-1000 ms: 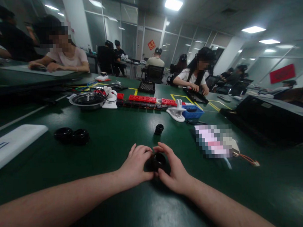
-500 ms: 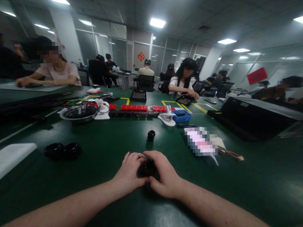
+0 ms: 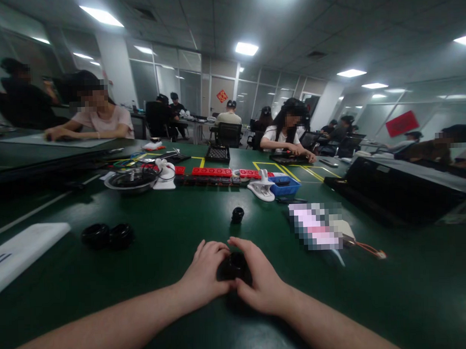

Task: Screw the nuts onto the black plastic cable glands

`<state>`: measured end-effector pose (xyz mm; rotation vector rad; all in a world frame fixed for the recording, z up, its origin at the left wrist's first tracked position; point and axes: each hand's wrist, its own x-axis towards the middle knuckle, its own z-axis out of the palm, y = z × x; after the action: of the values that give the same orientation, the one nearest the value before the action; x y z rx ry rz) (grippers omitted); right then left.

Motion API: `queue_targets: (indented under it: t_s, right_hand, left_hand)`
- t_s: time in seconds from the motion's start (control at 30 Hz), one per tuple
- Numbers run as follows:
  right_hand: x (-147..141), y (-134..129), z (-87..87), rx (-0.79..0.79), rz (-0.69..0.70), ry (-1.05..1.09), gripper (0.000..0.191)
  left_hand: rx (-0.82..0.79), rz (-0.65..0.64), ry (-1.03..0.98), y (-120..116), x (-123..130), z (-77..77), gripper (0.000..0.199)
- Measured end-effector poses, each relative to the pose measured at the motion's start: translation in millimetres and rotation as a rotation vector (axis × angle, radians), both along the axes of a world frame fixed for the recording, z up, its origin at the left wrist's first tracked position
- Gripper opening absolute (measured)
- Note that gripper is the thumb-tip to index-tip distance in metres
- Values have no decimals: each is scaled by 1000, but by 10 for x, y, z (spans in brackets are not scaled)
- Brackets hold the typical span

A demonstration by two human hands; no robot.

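A dark round object [image 3: 236,265] sits on the green table between my two hands, near the front edge. My left hand [image 3: 209,271] curves round its left side and my right hand [image 3: 260,276] round its right side, with fingers and thumbs of both hands meeting or nearly meeting around it. Beyond them stands a small black ring-like object [image 3: 237,215]. Two more black coiled objects, one on the left [image 3: 95,235] and one on the right [image 3: 121,234], lie side by side to the left of my hands.
Farther back are a metal bowl [image 3: 132,180], red blocks in a row [image 3: 212,171], a white clip stand [image 3: 263,187] and a blue tray [image 3: 285,186]. A white slab [image 3: 29,248] lies at left, a black case [image 3: 401,189] at right. Other people sit around.
The whole view has shifted, so everything appears slightly lower and to the right. My hands keep the same hold around the dark object.
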<state>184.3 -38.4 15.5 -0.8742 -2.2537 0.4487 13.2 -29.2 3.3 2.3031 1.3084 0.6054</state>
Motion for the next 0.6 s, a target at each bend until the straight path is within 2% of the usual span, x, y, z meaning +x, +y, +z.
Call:
queue_targets:
  t_s: [0.13, 0.23, 0.33, 0.4, 0.5, 0.6]
  right_hand:
    - [-15, 25, -33, 16, -185, 17, 65]
    - [-56, 35, -49, -14, -239, 2, 69]
    - [-74, 19, -43, -47, -218, -14, 64]
    - [-62, -3, -30, -49, -147, -9, 58]
    - [-34, -33, -4, -20, -31, 1, 63]
    - [-41, -34, 7, -6, -105, -5, 69]
  left_hand:
    - [6, -5, 13, 18, -9, -28, 37]
    - [-1, -10, 12, 17, -12, -32, 37]
    - [-1, -6, 10, 7, -12, -22, 37]
    - [-2, -1, 5, 1, -11, -15, 39]
    - [-1, 3, 1, -3, -10, -7, 41]
    - [5, -5, 6, -4, -10, -2, 37]
